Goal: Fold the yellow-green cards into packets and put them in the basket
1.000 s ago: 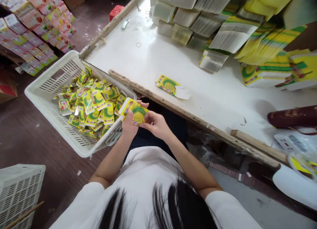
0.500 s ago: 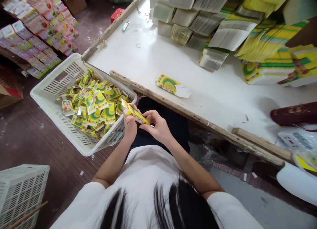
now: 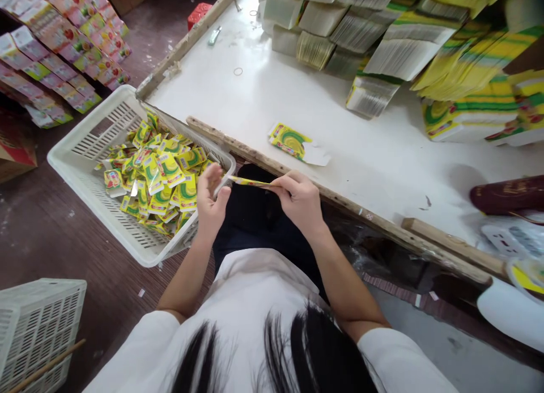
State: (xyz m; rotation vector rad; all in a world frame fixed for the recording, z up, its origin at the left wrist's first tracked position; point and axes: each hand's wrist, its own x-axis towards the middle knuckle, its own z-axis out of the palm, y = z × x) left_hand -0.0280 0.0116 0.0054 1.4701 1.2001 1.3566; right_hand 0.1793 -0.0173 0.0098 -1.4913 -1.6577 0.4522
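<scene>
My right hand pinches one end of a thin yellow carton, seen nearly edge-on above my lap. Its other end points toward my left hand, which is open with thumb and fingers apart. That hand is beside the near rim of a white plastic basket. Inside the basket is a heap of small yellow-and-green boxes. Another yellow carton, with a white flap sticking out, lies on the white table beyond my hands.
Stacked flat cartons stand along the table's far side. At the right are a dark red cylindrical case and a power strip. A wooden strip edges the table. Pink boxes are stacked at the left, above another basket.
My left hand has come off the carton and opened. My right hand has moved right and slightly up, its carton now turned nearly edge-on. The camera view has shifted slightly.
</scene>
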